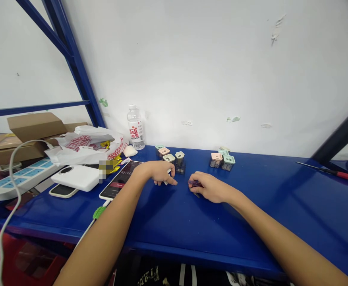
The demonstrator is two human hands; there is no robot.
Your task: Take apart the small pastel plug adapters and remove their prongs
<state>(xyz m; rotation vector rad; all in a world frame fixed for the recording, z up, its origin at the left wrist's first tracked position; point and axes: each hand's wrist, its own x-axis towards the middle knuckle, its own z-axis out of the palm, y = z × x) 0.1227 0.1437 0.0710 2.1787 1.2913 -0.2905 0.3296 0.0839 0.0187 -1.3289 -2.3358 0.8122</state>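
My left hand [162, 171] is curled, palm down, around a small white object [169, 172] that shows between its fingers; its kind is hidden. My right hand [209, 188] pinches a small, dark purple object [195, 183], held just above the blue tabletop. Beyond my left hand stands a group of double-hole pencil sharpeners, with a pink-topped one [163, 152] and cream-topped ones [168, 158]. A dark see-through container [180, 168] sits by that hand's fingertips. Farther right, a second group has a pink-topped sharpener [216, 159] and a mint-topped sharpener [228, 162].
A phone [122, 178] showing a timer lies beside my left forearm. At left are a white power bank [75, 177], a power strip [22, 180], plastic bags [81, 145] and a cardboard box [37, 129]. A water bottle [135, 129] stands near the wall. A red-handled screwdriver [345, 176] lies at right.
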